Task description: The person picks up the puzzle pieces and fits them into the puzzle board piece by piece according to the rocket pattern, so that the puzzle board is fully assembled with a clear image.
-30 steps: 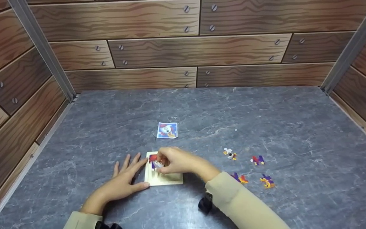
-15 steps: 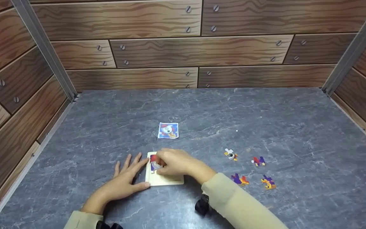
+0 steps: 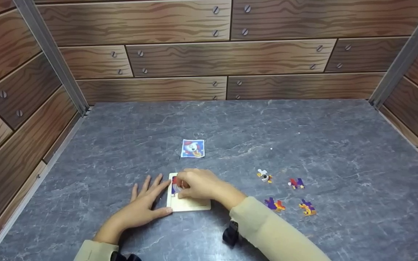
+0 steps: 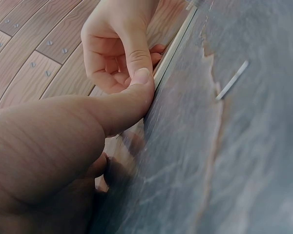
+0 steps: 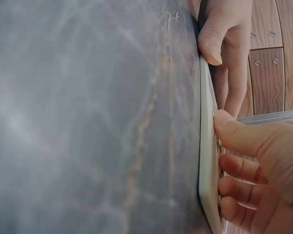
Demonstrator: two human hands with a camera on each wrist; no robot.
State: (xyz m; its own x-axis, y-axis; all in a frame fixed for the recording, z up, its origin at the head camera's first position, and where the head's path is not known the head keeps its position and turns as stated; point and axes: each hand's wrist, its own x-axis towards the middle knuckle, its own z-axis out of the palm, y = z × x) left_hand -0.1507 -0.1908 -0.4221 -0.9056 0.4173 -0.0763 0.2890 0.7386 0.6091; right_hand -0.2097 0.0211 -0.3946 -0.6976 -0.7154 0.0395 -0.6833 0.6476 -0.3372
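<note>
A cream puzzle tray (image 3: 194, 206) lies on the table in front of me, with a red and purple puzzle part (image 3: 174, 181) showing in its upper left. My right hand (image 3: 203, 184) is over the tray, fingers curled and thumb down, pinching a jigsaw piece (image 3: 177, 189) of which only a whitish and purple bit shows. Spread flat on the table, my left hand (image 3: 145, 206) touches the tray's left edge with thumb and index finger. The right wrist view shows the right fingers (image 5: 241, 190) bent low against the tray's top; the piece itself is mostly hidden there.
Beyond the tray lies a small picture card (image 3: 193, 148) of a white and red figure on blue. Loose jigsaw pieces lie to the right: a white one (image 3: 264, 176), a red and purple one (image 3: 296, 183), a purple and orange one (image 3: 275, 204) and a yellow and purple one (image 3: 307, 207).
The jigsaw piece under my right hand has settled lower into the tray's upper left, and the right hand has shifted slightly. My left hand has stayed at the tray's edge.
</note>
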